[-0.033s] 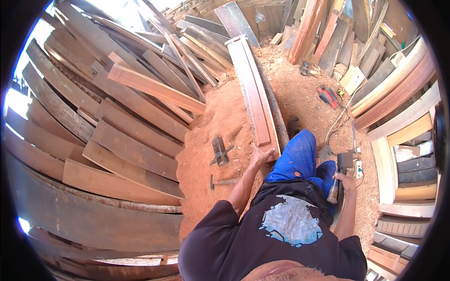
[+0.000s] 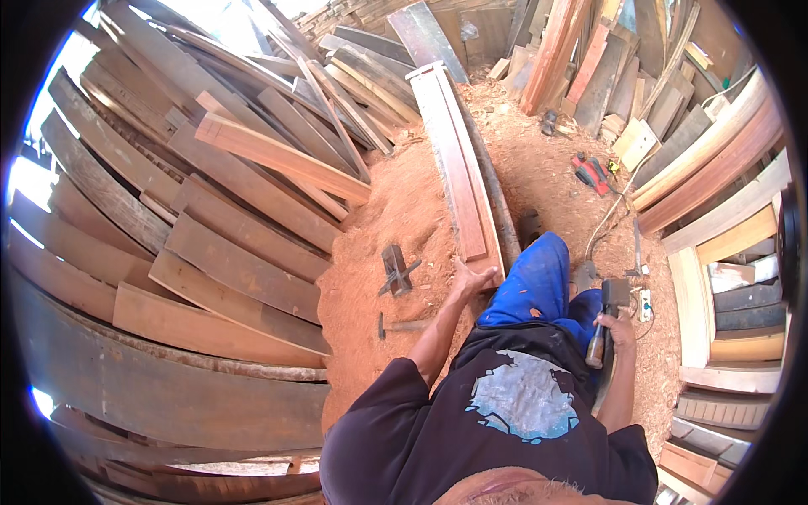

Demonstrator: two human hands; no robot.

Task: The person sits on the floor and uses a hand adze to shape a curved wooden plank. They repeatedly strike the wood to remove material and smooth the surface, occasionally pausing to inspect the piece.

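My left hand [image 2: 475,274] lies on the near end of a long reddish wooden board [image 2: 455,185], thumb and fingers spread across it. The board has a narrower strip on top and slants away from my blue-trousered leg, resting along a darker timber [image 2: 491,164]. Beside my right thigh, my right hand [image 2: 621,326] is closed round a hand tool with a broad, dark, squarish head [image 2: 616,293] and a pale wooden handle [image 2: 596,349]. Its exact kind is unclear. Left of the board, a wooden hand plane with cross handles [image 2: 395,271] and a hammer [image 2: 394,326] lie on the shavings.
Stacked planks [image 2: 244,261] fill the left side, and more boards [image 2: 555,59] lean at the back. A red and black power tool [image 2: 591,173] lies at the right with a cable [image 2: 608,220] and a white power strip [image 2: 645,305]. Wooden frames [image 2: 692,307] stand at the right edge.
The tool in my right hand has tilted and shifted slightly to the left. My left hand stays on the board.
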